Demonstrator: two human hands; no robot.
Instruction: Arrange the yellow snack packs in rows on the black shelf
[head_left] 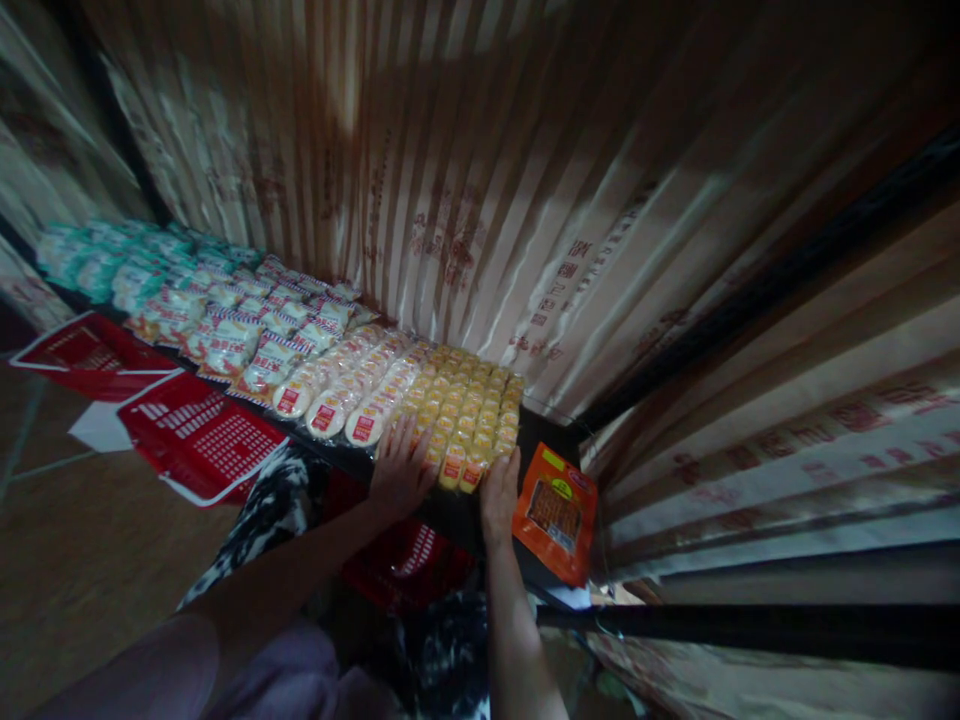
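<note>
Yellow wrapped snacks [465, 410] stand in tight rows near the right end of a dark shelf [536, 430]. My left hand [401, 468] rests with fingers stretched out on the front left of these rows. Along their front right side lies my right hand [500, 497], its fingers extended against the packs. Left of the yellow rows lie round white wrapped biscuits [364, 425] in several long rows, close to my left fingertips. An orange food bag [556, 510] with a picture on its front lies right of my right hand.
Farther left on the shelf are white and orange snack packets [225, 335] and teal packets [135, 280]. Red bags with white print [202, 430] hang below the front edge. A pleated printed curtain [450, 180] rises behind, and a dark pole [750, 280] slants at right.
</note>
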